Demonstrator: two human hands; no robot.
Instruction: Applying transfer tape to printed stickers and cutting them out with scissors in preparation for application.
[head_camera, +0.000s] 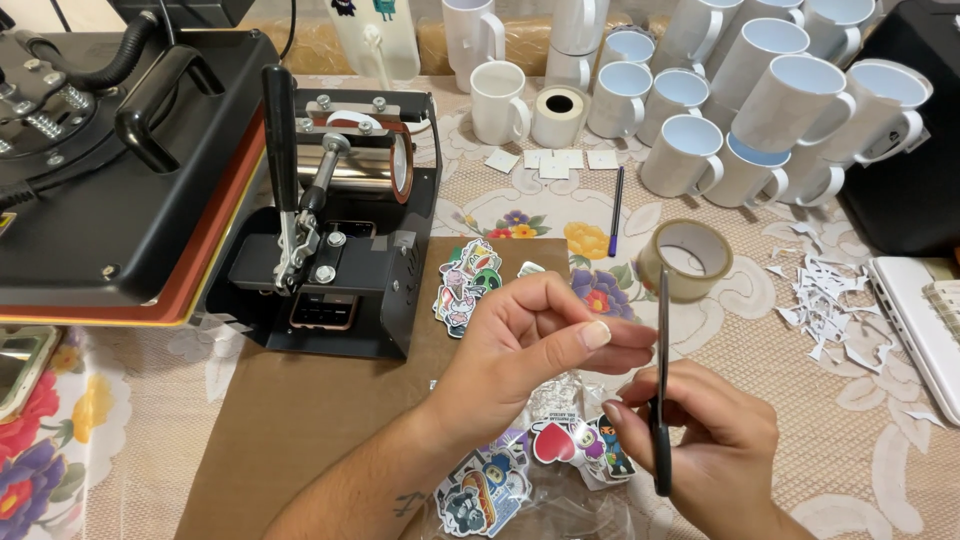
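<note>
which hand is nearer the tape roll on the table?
Right. The right hand holds the scissors, whose tip reaches up beside the tape roll. The left hand sits further left, over the brown sheet.

You are in a small home craft workshop for printing mugs. A black heat press (110, 150) and a mug press (345, 215) stand on the tabletop (140, 430) with its flowered lace cloth, beside rows of blank white mugs (760, 110), stickers (465, 280), tape (685, 260) and paper scraps (830, 300).
</note>
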